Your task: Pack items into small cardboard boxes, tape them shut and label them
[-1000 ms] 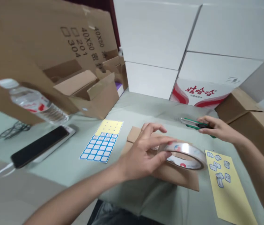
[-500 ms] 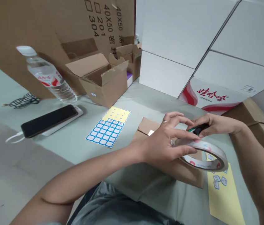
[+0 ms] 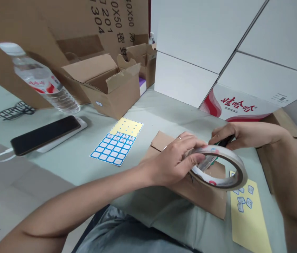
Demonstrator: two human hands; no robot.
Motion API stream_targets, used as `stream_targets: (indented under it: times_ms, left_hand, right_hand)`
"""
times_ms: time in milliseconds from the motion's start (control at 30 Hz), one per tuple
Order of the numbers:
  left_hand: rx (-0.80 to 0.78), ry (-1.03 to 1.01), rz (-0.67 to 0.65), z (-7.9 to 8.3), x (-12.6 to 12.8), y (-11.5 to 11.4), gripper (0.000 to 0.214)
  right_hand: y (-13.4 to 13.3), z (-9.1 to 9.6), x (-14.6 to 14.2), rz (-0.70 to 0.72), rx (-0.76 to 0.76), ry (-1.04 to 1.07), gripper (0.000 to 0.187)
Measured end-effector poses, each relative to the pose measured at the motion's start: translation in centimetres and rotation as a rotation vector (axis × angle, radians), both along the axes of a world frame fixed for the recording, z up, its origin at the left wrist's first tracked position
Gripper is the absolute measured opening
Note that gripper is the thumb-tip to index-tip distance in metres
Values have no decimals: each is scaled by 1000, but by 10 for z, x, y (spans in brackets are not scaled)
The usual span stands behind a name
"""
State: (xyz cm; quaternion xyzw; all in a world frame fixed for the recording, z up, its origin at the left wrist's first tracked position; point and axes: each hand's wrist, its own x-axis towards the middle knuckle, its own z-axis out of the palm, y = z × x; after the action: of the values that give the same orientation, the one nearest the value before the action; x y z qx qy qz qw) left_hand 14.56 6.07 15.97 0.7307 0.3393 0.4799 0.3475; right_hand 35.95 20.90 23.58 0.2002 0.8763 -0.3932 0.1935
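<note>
Got tape roll [image 3: 223, 151] gripped in left hand [image 3: 173, 160], box cutter [image 3: 226, 141] in right hand [image 3: 232, 134], over small carton [image 3: 203, 198]. Seems midway tbh; can't spot any cut, probably left to do.

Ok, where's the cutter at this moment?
Head view, right of centre: the cutter is in the right hand, its metal end showing through the tape roll that the left hand holds.
</note>
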Motion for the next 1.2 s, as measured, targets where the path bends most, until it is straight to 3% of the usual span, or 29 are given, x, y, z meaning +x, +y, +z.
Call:
stream_targets:
  times_ms: [167, 267, 367, 467, 567, 633, 700, 800, 900, 1000, 1100, 1200]
  left_hand:
    - [-177, -54, -30, -1, 0, -1, 18]
    - [-261, -186, 46, -3, 1, -1, 19]
    - [-326, -455, 168, 2, -1, 6, 19]
    - [-387, -711, 266, 17, -14, 28, 16]
    - [-520, -610, 338, 23, -38, 64, 19]
    - [-634, -431, 397, 11, -53, 93, 18]
    - [-715, -295, 403, -12, -61, 118, 19]
    - [-801, -62, 384, -56, -63, 143, 34]
    - [-789, 140, 361, -91, -62, 153, 37]
    - [-700, 281, 365, -108, -59, 158, 37]
    - [-581, 352, 411, -109, -55, 160, 36]
    - [-470, 331, 506, -94, -57, 150, 40]
  right_hand:
    - [6, -9, 5, 21, -102, -3, 31]
    - [11, -16, 25, 13, -134, 15, 31]
    - [16, -26, 54, -241, -27, 114, 42]
    - [16, -54, 69, -610, 232, 228, 60]
    - [7, -101, 59, -802, 414, 210, 55]
    - [-1, -135, 44, -846, 449, 167, 42]
    - [-10, -164, 31, -890, 471, 145, 33]
    - [-18, -185, 23, -969, 488, 160, 31]
    - [-26, -183, 29, -1057, 503, 230, 35]
    - [-40, -168, 39, -1094, 489, 345, 31]
    - [-63, -150, 47, -1050, 405, 486, 21]
    - [-91, -140, 55, -1002, 289, 601, 22]
